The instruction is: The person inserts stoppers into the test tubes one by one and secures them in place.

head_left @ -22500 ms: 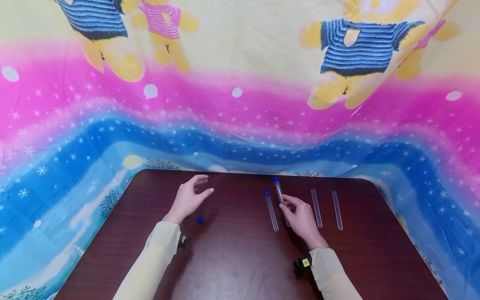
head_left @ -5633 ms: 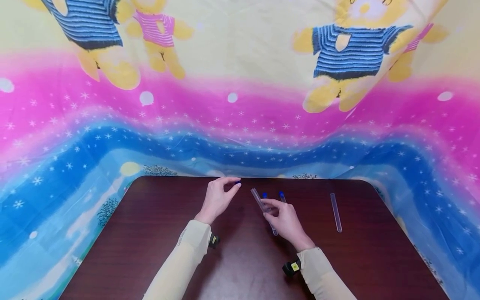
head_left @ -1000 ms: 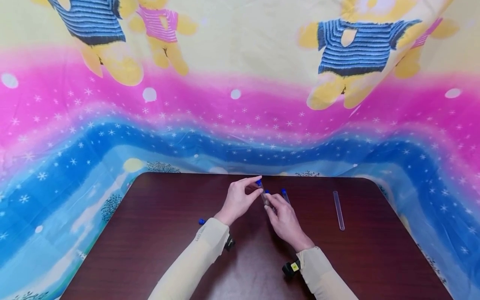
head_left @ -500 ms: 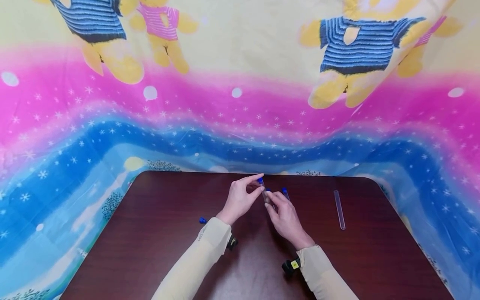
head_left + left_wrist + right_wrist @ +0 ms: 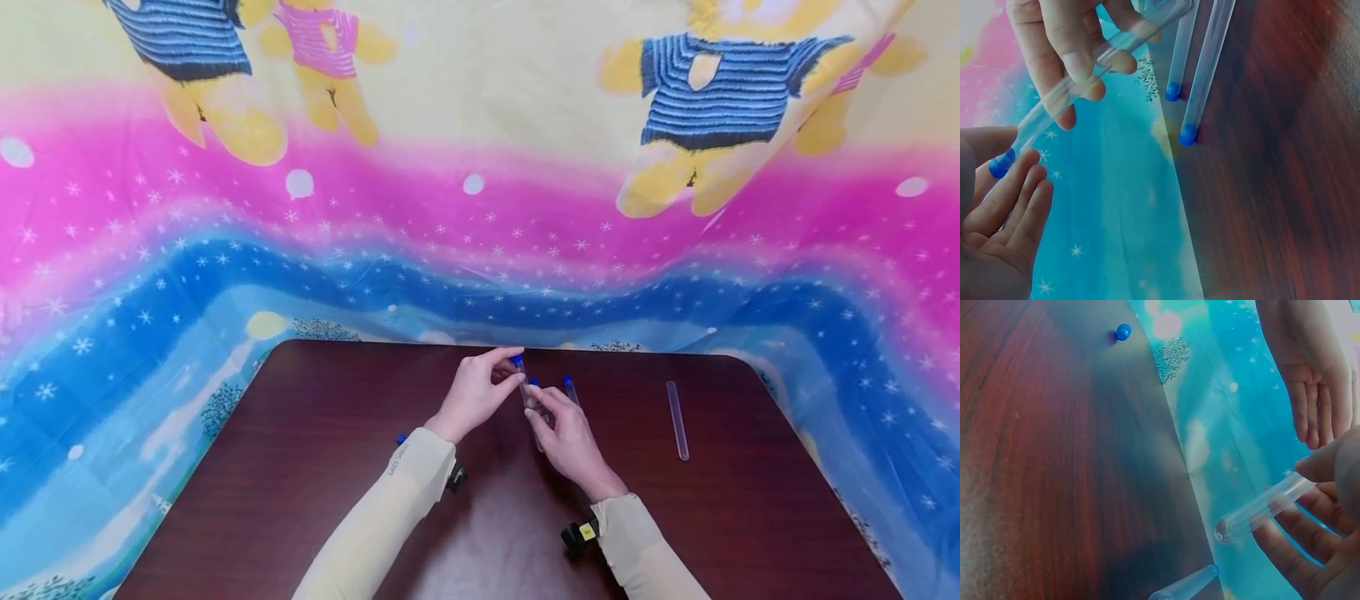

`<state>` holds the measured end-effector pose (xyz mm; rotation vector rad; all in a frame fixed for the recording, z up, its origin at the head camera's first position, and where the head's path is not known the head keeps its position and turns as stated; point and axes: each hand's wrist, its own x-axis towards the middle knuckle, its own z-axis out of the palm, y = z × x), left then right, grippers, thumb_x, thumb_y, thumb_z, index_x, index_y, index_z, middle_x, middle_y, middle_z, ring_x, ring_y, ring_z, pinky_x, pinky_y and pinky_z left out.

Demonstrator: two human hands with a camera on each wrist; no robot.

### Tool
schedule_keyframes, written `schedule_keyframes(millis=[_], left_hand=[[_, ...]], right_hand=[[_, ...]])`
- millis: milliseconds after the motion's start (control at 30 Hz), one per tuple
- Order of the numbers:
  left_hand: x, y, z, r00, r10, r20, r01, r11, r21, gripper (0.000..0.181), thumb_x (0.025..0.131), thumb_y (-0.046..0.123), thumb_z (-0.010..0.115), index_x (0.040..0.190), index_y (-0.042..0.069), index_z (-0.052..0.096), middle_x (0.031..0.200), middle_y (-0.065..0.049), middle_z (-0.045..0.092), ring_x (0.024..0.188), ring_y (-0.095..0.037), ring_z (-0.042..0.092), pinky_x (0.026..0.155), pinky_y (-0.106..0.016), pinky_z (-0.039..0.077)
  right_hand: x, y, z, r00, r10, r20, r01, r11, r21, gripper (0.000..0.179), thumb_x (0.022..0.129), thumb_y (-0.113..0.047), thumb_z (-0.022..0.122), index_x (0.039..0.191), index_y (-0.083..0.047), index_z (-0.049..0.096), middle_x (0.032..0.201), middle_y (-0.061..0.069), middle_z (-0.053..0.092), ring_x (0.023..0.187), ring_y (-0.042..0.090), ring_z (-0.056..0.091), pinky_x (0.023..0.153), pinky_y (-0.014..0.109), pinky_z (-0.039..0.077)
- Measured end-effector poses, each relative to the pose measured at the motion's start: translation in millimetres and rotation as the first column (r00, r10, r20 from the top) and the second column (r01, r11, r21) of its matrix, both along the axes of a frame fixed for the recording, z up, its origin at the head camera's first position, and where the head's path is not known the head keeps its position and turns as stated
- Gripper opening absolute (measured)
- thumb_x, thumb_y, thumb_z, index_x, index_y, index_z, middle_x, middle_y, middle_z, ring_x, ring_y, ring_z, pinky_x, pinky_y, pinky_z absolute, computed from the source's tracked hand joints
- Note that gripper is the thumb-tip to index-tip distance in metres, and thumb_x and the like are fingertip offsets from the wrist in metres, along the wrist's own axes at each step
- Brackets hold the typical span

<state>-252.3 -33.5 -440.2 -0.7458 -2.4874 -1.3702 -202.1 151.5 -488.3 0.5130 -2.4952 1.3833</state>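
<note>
Biggest thing on my head cam: printed cloth (image 5: 472, 225), bears in striped tops, hung behind the dark wood surface (image 5: 480, 542). L sleeve (image 5: 375, 508) has small lettering along the cuff, too fine for me to read. R sleeve (image 5: 652, 542) ends by a blk wrist unit (image 5: 573, 538) w/ a yellow label (image 5: 587, 532), chars illegible at this res. L hand (image 5: 474, 392) & R hand (image 5: 573, 437) meet nr the surface's far edge, just R of mid. R hand: thumb & fingertips pinched round the held tube (image 5: 1041, 119), which is tilted & clear; I see fingers thru its wall. L hand: thumb & fingers pinched at the tube's upper end, on the blue cap (image 5: 1002, 164); can't tell if it's fully seated. 2 capped tubes (image 5: 1211, 69), clear w/ blue tops, lie nr the far edge, partly behind R hand in head view. Uncapped tube (image 5: 678, 421), also clear, lies toward the far R corner, well apart. Smallest: loose cap (image 5: 401, 438), blue, on the surface's L part, partly hidden by L sleeve.
</note>
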Motion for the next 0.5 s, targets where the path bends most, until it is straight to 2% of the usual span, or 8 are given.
schedule_keyframes(millis=[200,367,500], left_hand=[[-4.2,-8.2,2.6,0.999,0.031,-0.026,-0.031,0.999,0.011,0.06,0.094,0.025,0.077,0.149,0.014,0.053,0.124,-0.01,0.068,0.104,-0.02,0.068,0.093,-0.038,0.054],[-7.0,-18.7,5.0,0.997,0.079,-0.019,-0.078,0.997,0.028,0.062,0.094,0.033,0.077,0.148,0.015,0.054,0.134,-0.008,0.063,0.114,-0.025,0.064,0.1,-0.043,0.05],[-6.7,-25.6,5.4,0.996,0.09,-0.003,-0.09,0.996,0.029,0.061,0.094,0.034,0.076,0.148,0.015,0.054,0.136,-0.009,0.063,0.119,-0.028,0.062,0.103,-0.043,0.048]], right_hand=[[-2.8,2.9,2.8,0.998,-0.029,-0.058,0.031,0.999,0.019,0.038,0.097,-0.005,0.07,0.134,-0.005,0.066,0.106,0.0,0.065,0.088,0.012,0.062,0.073,0.039,0.054],[-4.7,7.4,4.0,0.996,-0.057,-0.062,0.058,0.998,0.016,0.036,0.096,-0.004,0.071,0.132,-0.007,0.068,0.105,0.0,0.065,0.086,0.012,0.063,0.071,0.036,0.054],[-4.4,9.4,4.1,0.996,-0.064,-0.056,0.065,0.998,0.01,0.036,0.095,-0.003,0.071,0.131,-0.006,0.068,0.105,0.001,0.065,0.092,0.013,0.064,0.075,0.041,0.056]])
